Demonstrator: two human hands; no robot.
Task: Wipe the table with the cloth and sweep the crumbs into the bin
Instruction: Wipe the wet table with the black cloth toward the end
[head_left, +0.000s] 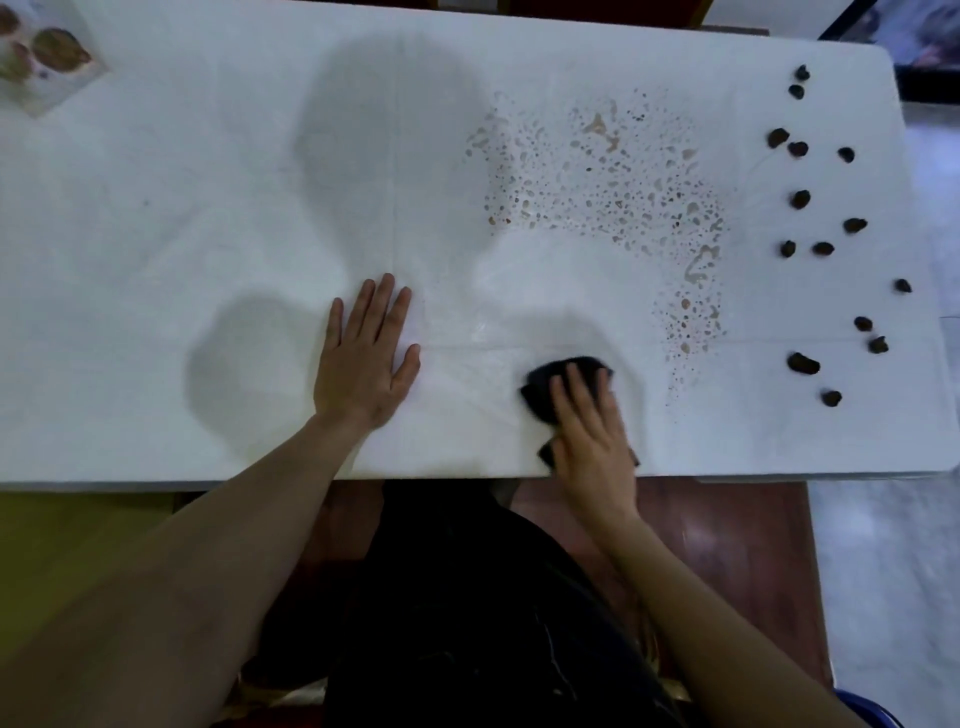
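- Now the right hand (592, 441) presses the cloth (561, 379) flat on the surface (156, 260), fingers laid over it and not visibly curled round it; the wad lies at the near edge, just right of the left hand (363, 358).
- That left hand is spread wide, palm down, holding nothing, bracing on the surface left of the cloth.
- Beyond and right of the cloth, brownish droplets (613, 182) speckle the surface in a broad arc; the stretch just beyond the cloth looks wiped.
- Farther right of the cloth, near the surface's right edge, dark crumbs (802, 197) lie scattered, well apart from one another.
- Risk: a wet cloth dragged through the crumbs would likely smear them or flick some off the right edge, since no bin is in view to catch them.
- Risk: a bunched cloth covers little, so streaks of droplets may be left.
- The cloth is crumpled; its long axis seems to run from the near edge away from the person, tilting slightly left, though blur blurs its outline.
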